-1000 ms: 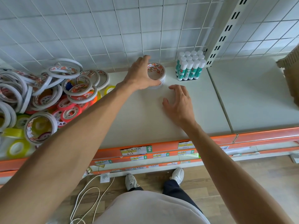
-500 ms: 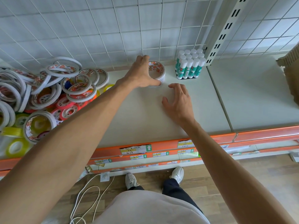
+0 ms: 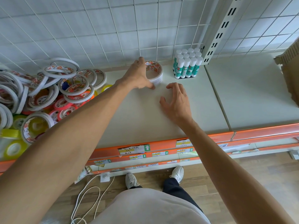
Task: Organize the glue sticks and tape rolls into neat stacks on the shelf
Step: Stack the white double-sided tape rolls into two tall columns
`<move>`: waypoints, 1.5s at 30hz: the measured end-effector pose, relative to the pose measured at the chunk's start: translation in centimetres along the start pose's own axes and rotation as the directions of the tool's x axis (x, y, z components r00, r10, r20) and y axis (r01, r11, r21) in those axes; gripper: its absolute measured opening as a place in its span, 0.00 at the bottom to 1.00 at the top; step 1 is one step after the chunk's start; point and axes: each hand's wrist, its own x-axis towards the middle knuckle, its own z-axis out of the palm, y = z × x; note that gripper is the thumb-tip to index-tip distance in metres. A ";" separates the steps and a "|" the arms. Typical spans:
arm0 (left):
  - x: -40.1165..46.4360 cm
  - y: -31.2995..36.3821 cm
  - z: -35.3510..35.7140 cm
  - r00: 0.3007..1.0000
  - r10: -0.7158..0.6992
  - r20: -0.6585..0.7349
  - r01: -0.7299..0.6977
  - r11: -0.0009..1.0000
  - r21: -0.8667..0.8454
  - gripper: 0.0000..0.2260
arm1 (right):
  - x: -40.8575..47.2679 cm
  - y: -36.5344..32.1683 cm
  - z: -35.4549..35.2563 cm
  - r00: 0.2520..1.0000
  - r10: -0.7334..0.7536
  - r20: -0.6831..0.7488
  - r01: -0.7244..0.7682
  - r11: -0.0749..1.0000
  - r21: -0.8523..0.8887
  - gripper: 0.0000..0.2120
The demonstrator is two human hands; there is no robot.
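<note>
A short stack of white tape rolls [image 3: 156, 73] with red-printed cores stands near the back of the cream shelf [image 3: 140, 117]. My left hand [image 3: 137, 76] grips the stack from its left side, thumb at the front and fingers round the back. My right hand [image 3: 176, 101] hovers just in front of the stack, fingers loosely spread, holding nothing. A block of upright glue sticks [image 3: 187, 63] with white caps and teal labels stands to the right of the stack. A loose pile of tape rolls [image 3: 48, 94], white, pink, orange and yellow, fills the shelf's left end.
A wire grid panel [image 3: 113, 29] backs the shelf. A slotted upright post [image 3: 221, 29] rises behind the glue sticks. A torn cardboard box [image 3: 289, 75] sits at the far right. Orange price rails [image 3: 161, 147] edge the shelves. White cable [image 3: 87, 196] lies on the wooden floor.
My left hand has slid the tape stack slightly back and right, toward the grid wall. My right hand has stayed nearly in place in front of it.
</note>
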 end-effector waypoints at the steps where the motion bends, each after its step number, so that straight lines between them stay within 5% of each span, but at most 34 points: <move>1: 0.0 0.0 0.0 1.000 0.001 -0.008 -0.001 1.000 0.003 0.48 | 0.0 0.0 0.0 1.000 -0.001 0.000 0.001 1.000 0.001 0.18; 17: -6.4 -1.9 -2.2 0.987 0.115 -0.115 -0.109 0.992 0.061 0.47 | -0.2 -0.2 -0.4 0.999 -0.021 0.024 0.022 0.998 -0.066 0.18; 21: -13.5 -5.0 -3.9 0.971 0.167 -0.169 -0.138 0.976 0.168 0.45 | -0.8 -2.6 0.6 0.975 -0.221 -0.003 0.215 0.952 -0.220 0.18; 27: -19.7 -10.6 -6.5 0.954 0.143 -0.265 -0.084 0.971 0.223 0.41 | -1.2 -11.2 5.2 0.895 -0.355 0.269 0.386 0.920 -0.068 0.19; 30: -22.2 -13.9 -7.9 0.946 0.128 -0.299 -0.073 0.980 0.186 0.40 | -0.8 -14.5 7.0 0.868 -0.410 0.279 0.446 0.892 -0.078 0.16; 34: -24.2 -17.3 -9.7 0.942 0.111 -0.316 -0.055 0.982 0.182 0.37 | 4.4 -12.7 4.0 0.983 -0.177 0.041 0.182 0.958 -0.221 0.16; 38: -23.3 -17.5 -9.9 0.939 0.156 -0.306 -0.103 0.977 0.185 0.35 | 7.1 -10.6 2.0 0.974 -0.006 0.227 0.122 0.857 -0.501 0.23; 45: -20.2 -14.9 -8.3 0.926 0.277 -0.256 -0.235 0.955 0.183 0.30 | 7.7 -10.4 2.7 0.956 0.140 0.258 0.105 0.658 -0.746 0.25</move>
